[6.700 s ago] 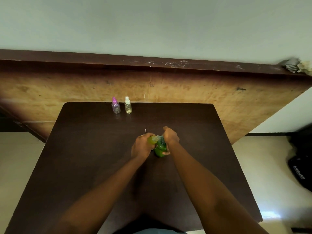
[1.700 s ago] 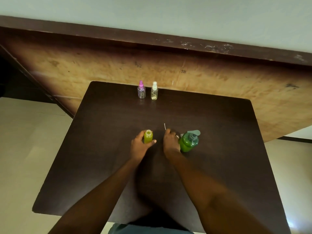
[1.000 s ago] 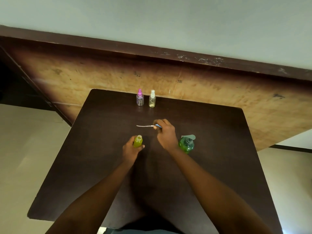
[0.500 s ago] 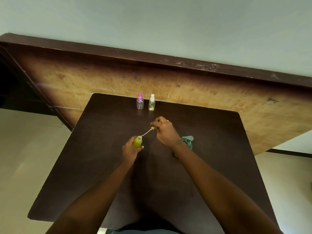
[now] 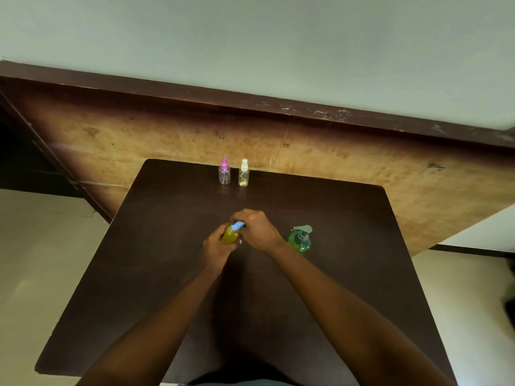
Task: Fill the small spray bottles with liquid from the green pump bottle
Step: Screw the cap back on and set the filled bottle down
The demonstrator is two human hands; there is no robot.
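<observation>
A small spray bottle [image 5: 229, 235] full of yellow-green liquid stands at the middle of the dark table [image 5: 156, 246]; my left hand [image 5: 216, 246] grips its body. My right hand [image 5: 257, 229] pinches the blue spray cap [image 5: 238, 226], which sits at the bottle's mouth. The green pump bottle [image 5: 299, 239] stands upright just right of my right wrist, untouched. Two more small spray bottles stand at the far edge: one with a pink cap [image 5: 224, 171] and one with a white cap [image 5: 243, 173], both looking nearly empty.
A worn wooden panel [image 5: 334, 157] with a dark top rail rises right behind the table. Pale floor [image 5: 41, 260] lies on the left and right of the table.
My right hand picked the blue cap with its dip tube off the table, fed the tube into the filled bottle and brought the cap down onto its mouth. The left hand kept holding the bottle.
</observation>
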